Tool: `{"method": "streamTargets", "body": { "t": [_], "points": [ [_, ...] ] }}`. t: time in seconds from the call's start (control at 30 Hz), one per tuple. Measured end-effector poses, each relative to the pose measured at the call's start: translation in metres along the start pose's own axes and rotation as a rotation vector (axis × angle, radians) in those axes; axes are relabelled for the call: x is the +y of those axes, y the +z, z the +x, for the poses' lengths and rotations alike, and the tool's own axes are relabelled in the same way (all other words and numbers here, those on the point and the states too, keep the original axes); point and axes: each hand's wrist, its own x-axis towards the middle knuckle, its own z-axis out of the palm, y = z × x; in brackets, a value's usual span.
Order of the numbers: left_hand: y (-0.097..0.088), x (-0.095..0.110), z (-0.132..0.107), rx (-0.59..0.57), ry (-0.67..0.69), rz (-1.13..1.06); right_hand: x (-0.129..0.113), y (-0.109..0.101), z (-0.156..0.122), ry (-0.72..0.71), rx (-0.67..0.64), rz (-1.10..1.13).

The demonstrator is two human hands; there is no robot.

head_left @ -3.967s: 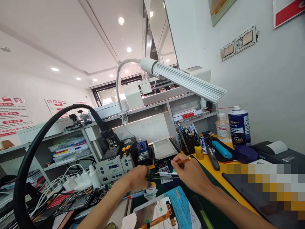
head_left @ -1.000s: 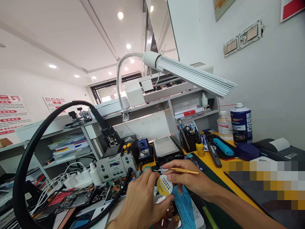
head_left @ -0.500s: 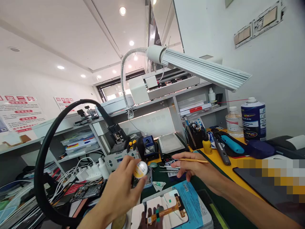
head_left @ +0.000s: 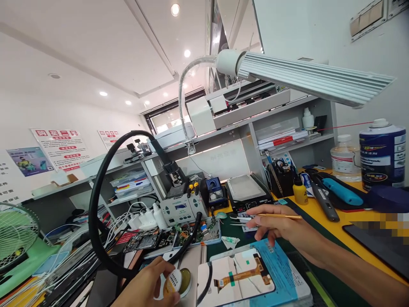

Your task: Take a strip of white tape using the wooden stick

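Since half a second ago our left hand (head_left: 150,286) has dropped from chest height to the near edge of the table (head_left: 322,215), carrying the small round tin (head_left: 175,282) with it. Now the tin sits low beside the black hose (head_left: 96,204) and just left of the phone screen panel (head_left: 238,277) lying on its blue packet (head_left: 277,273); our left fingers (head_left: 169,296) are pinched around its rim. Our right hand (head_left: 284,230) hovers above the packet, thumb and forefinger pressed on a thin brass-coloured tool (head_left: 281,216) that points right, the other fingers loosely spread. We judge the tin is being set down or steadied for opening. Next the tool tip needs turning toward the tin or the panel's orange flex cable (head_left: 244,275), with a light, steady touch.
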Motion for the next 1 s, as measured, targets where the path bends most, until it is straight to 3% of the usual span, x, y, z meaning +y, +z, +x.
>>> {"method": "streamTargets", "body": {
  "t": [0.2,1.0],
  "points": [
    [0.007,0.005,0.012,0.005,-0.068,0.120,-0.001,-0.001,0.000,0.004,0.026,0.004],
    [0.015,0.009,0.030,-0.030,-0.015,0.190,0.002,-0.005,0.001,-0.020,0.017,0.001]
  ]
}}
